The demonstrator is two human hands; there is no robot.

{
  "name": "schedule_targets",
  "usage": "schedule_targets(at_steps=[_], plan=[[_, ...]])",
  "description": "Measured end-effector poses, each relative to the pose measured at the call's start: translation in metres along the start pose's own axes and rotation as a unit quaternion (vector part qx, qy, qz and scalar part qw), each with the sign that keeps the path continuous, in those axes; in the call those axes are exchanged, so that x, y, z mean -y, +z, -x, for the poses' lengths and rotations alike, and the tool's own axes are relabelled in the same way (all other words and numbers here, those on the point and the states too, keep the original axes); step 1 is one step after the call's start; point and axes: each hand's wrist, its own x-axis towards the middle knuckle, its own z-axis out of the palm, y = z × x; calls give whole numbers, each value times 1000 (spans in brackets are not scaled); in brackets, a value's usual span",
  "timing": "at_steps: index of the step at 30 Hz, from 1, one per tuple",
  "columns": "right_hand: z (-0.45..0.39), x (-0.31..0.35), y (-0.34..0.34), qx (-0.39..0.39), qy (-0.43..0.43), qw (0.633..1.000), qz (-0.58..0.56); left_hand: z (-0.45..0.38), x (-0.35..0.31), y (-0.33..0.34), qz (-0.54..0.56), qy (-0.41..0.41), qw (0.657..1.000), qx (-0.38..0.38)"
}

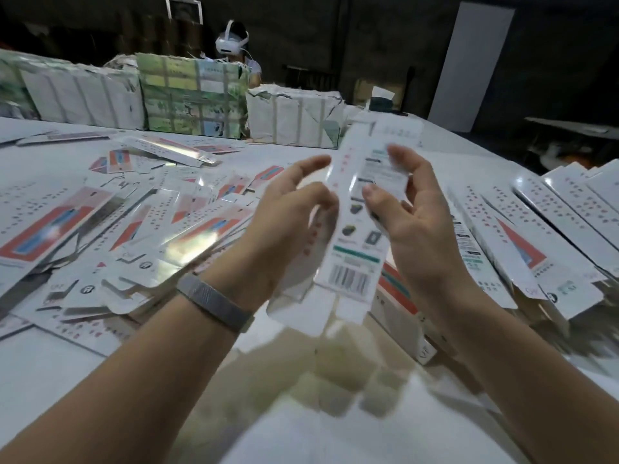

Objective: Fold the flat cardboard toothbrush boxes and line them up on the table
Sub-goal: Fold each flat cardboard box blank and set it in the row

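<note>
I hold one long white toothbrush box upright above the table, barcode end toward me, its printed back facing the camera. My left hand curls round its left edge, with a grey mesh band on that wrist. My right hand pinches its right side, thumb on the printed face. The box is blurred. A loose heap of flat boxes with red and blue panels covers the table on the left. Folded boxes lie side by side in a row on the right.
Paper-wrapped bundles stand along the far table edge. Behind them sits another person wearing a white headset. A bare strip of glossy white table lies in front of me. A white panel leans against the dark back wall.
</note>
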Motion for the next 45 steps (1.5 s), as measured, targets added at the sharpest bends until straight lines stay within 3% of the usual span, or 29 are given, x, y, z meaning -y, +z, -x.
schedule_targets(at_steps=[3, 7, 11, 14, 17, 21, 26, 30, 34, 41, 45], plan=[[-1, 1, -1, -5, -21, 1000, 2, 3, 4, 1, 11, -30, 996, 82], [0, -3, 0, 16, -53, 996, 65, 4, 9, 3, -60, -11, 995, 77], [1, -4, 3, 54, -55, 997, -12, 7, 21, 10, -109, 26, 985, 128], [-1, 3, 1, 89, -36, 994, -52, 8, 16, 5, -120, -15, 971, 206], [0, 4, -1, 98, -32, 994, -26, 9, 13, 4, -48, -74, 967, 240], [-5, 1, -5, 42, -45, 987, 150, 11, 7, 1, 13, -105, 971, 215], [-8, 4, -12, 17, -64, 978, 196, 11, 8, -2, -32, -87, 975, 201], [-7, 6, -9, -10, -27, 990, 136, 11, 9, 1, -49, -122, 968, 212], [-8, 7, -8, -40, 20, 994, 100, 11, 7, 4, -89, -76, 977, 177], [0, 2, -1, -8, 51, 999, -8, 9, 1, -3, -111, -82, 961, 240], [-5, 3, -5, -27, 54, 998, 18, 10, 4, 0, -144, -110, 959, 216]])
